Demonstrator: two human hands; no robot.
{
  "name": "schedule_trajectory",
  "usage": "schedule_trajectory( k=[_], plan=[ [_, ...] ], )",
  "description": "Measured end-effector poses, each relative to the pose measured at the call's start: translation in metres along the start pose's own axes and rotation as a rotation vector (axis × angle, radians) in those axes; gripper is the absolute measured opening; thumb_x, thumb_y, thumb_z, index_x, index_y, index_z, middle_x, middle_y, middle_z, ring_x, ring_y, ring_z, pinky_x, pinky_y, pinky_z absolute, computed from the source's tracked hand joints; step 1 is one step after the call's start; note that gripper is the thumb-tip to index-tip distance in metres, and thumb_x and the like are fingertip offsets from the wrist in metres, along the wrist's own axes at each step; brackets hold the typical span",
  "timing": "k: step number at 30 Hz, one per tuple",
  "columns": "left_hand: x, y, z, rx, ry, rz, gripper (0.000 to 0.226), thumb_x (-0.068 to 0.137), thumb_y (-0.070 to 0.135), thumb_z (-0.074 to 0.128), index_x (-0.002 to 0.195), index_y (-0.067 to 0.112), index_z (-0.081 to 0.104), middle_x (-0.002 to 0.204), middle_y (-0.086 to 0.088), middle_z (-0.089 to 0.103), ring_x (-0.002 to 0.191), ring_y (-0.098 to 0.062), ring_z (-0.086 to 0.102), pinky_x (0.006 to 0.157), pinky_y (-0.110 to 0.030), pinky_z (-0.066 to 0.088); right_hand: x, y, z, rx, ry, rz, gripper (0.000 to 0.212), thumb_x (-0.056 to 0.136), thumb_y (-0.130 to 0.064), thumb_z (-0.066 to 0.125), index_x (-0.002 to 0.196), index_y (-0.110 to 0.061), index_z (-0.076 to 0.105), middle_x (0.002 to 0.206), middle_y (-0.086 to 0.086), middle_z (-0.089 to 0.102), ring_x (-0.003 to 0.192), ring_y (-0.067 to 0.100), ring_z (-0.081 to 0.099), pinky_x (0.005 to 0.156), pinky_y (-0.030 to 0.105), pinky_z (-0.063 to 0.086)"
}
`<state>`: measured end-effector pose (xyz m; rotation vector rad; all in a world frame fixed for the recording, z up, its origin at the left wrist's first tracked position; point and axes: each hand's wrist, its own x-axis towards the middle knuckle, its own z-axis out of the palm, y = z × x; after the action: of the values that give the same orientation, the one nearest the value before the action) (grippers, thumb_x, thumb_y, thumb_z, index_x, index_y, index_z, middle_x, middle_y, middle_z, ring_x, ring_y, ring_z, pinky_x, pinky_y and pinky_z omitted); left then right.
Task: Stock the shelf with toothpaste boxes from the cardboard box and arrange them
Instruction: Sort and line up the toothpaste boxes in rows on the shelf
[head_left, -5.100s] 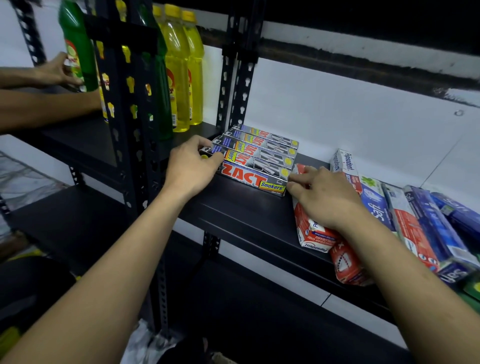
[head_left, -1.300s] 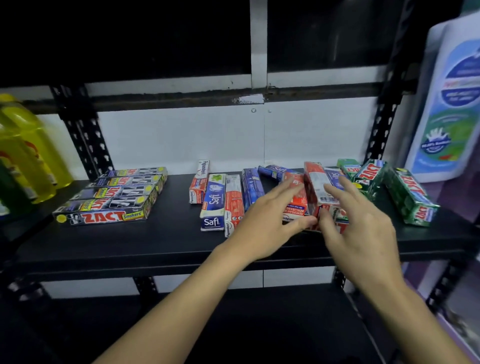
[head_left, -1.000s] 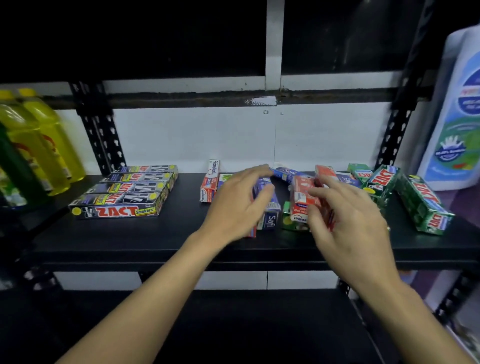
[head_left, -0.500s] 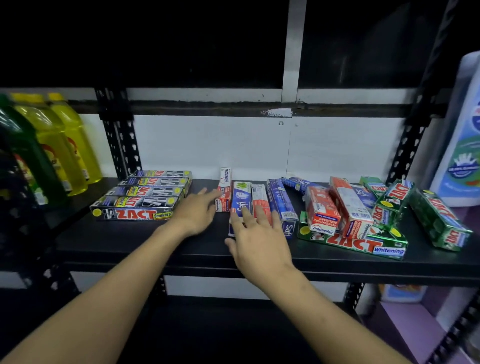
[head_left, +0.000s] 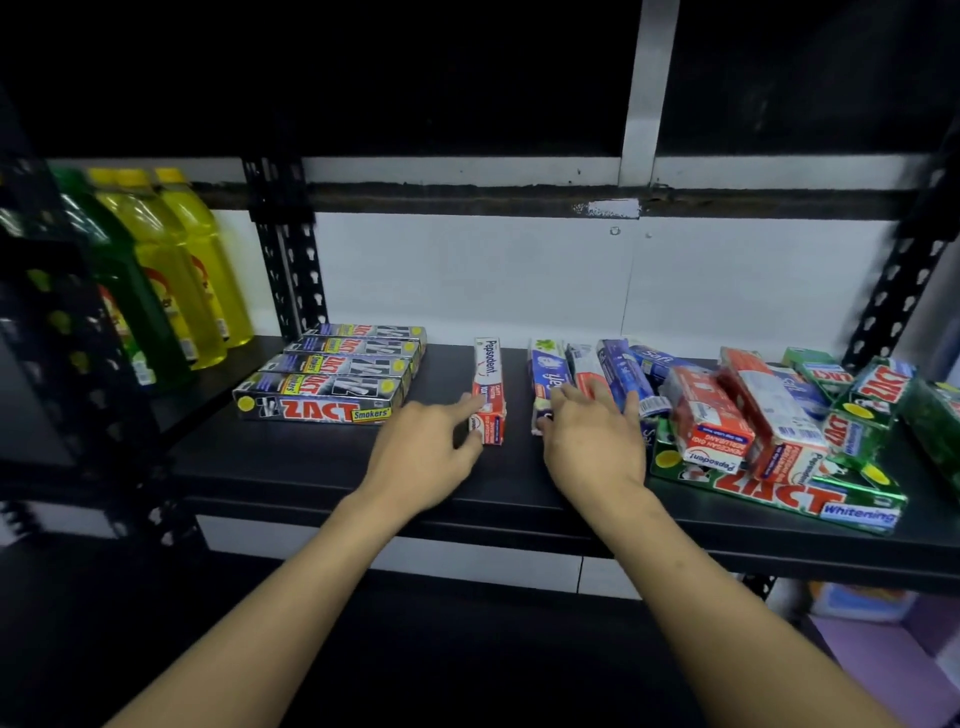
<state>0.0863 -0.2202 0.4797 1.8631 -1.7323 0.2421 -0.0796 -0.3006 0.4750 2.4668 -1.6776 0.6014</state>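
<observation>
The left hand rests on the black shelf, and its fingers are nearly straight and touch the near end of a red Pepsodent box that lies alone. The right hand is just beside it, with fingers spread flat on some blue and white boxes. Further right is a messy heap of boxes on top of a green ZACT Whitening box. On the left, the ZACT Smokers boxes lie in a neat row near yellow bottles.
</observation>
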Motion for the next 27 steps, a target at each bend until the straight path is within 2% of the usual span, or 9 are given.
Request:
schedule_trajectory(
  k=[4, 6, 7, 9, 12, 16, 20, 22, 27],
  plan=[
    [-0.015, 0.005, -0.006, -0.161, 0.005, -0.047, 0.043, 0.088, 0.038, 0.060, 0.131, 0.037, 0.061, 0.099, 0.006, 0.076, 0.050, -0.004, 0.058, 0.059, -0.019, 0.049, -0.006, -0.002, -0.008, 0.171, 0.134, -0.016, 0.029, 0.097, -0.036, 0.047, 0.116, -0.022, 0.065, 0.111, -0.002, 0.068, 0.125, 0.024, 0.048, 0.116, 0.057, 0.017],
    [-0.025, 0.008, -0.010, -0.326, -0.033, -0.054, 0.050, 0.082, 0.042, 0.059, 0.132, 0.040, 0.060, 0.108, 0.015, 0.073, 0.073, 0.002, 0.068, 0.079, -0.020, 0.055, -0.021, -0.005, -0.012, 0.340, 0.246, -0.072, 0.027, 0.096, -0.034, 0.050, 0.113, -0.025, 0.069, 0.104, -0.005, 0.071, 0.108, 0.022, 0.058, 0.113, 0.049, 0.026],
    [-0.031, 0.009, -0.013, -0.430, -0.067, -0.054, 0.052, 0.081, 0.041, 0.058, 0.133, 0.039, 0.058, 0.110, 0.019, 0.071, 0.085, -0.002, 0.070, 0.087, -0.025, 0.055, -0.030, -0.005, -0.013, 0.384, 0.295, -0.110, 0.024, 0.095, -0.033, 0.052, 0.109, -0.026, 0.070, 0.102, -0.007, 0.072, 0.101, 0.020, 0.059, 0.106, 0.043, 0.035],
    [-0.038, 0.008, -0.022, -0.571, -0.112, -0.061, 0.049, 0.084, 0.030, 0.059, 0.133, 0.037, 0.058, 0.103, 0.025, 0.072, 0.086, -0.018, 0.073, 0.084, -0.036, 0.057, -0.047, -0.007, -0.012, 0.442, 0.335, -0.143, 0.020, 0.094, -0.037, 0.054, 0.101, -0.027, 0.071, 0.096, -0.012, 0.071, 0.094, 0.016, 0.058, 0.088, 0.036, 0.046],
    [-0.039, -0.003, -0.027, -0.522, -0.074, -0.058, 0.041, 0.090, 0.018, 0.060, 0.127, 0.035, 0.059, 0.093, 0.029, 0.072, 0.083, -0.022, 0.070, 0.080, -0.038, 0.056, -0.059, -0.013, -0.009, 0.532, 0.279, -0.081, 0.029, 0.091, -0.053, 0.056, 0.104, -0.029, 0.066, 0.092, -0.016, 0.067, 0.087, 0.007, 0.059, 0.076, 0.031, 0.050],
    [-0.035, -0.022, -0.024, -0.426, -0.019, -0.083, 0.035, 0.090, 0.018, 0.061, 0.123, 0.030, 0.064, 0.099, 0.028, 0.071, 0.099, 0.006, 0.063, 0.093, -0.026, 0.050, -0.055, -0.023, -0.012, 0.550, 0.226, -0.046, 0.044, 0.078, -0.065, 0.066, 0.101, -0.029, 0.060, 0.086, -0.016, 0.062, 0.078, 0.004, 0.057, 0.069, 0.025, 0.047],
    [-0.034, -0.033, -0.018, -0.366, -0.019, -0.038, 0.037, 0.088, 0.023, 0.063, 0.124, 0.032, 0.063, 0.111, 0.026, 0.068, 0.109, 0.011, 0.058, 0.098, -0.029, 0.049, -0.050, -0.015, -0.018, 0.724, 0.173, 0.076, 0.026, 0.077, -0.044, 0.077, 0.089, -0.024, 0.067, 0.073, -0.014, 0.066, 0.069, -0.003, 0.061, 0.064, 0.011, 0.048],
    [-0.035, -0.034, -0.017, -0.318, -0.014, -0.005, 0.045, 0.086, 0.039, 0.064, 0.130, 0.035, 0.057, 0.123, 0.022, 0.063, 0.117, 0.007, 0.053, 0.101, -0.032, 0.047, -0.052, -0.004, -0.024, 0.802, 0.112, 0.121, 0.015, 0.078, -0.035, 0.077, 0.083, -0.024, 0.070, 0.070, -0.011, 0.069, 0.068, -0.006, 0.062, 0.060, 0.005, 0.044],
    [-0.027, -0.023, -0.013, -0.213, -0.032, 0.151, 0.071, 0.082, 0.066, 0.053, 0.145, 0.037, 0.039, 0.154, 0.020, 0.034, 0.144, 0.001, 0.022, 0.118, -0.040, 0.026, -0.066, 0.019, -0.046, 0.754, -0.026, 0.094, 0.010, 0.086, -0.028, 0.066, 0.081, -0.027, 0.074, 0.075, -0.017, 0.072, 0.073, -0.011, 0.062, 0.057, 0.004, 0.041]
  ],
)
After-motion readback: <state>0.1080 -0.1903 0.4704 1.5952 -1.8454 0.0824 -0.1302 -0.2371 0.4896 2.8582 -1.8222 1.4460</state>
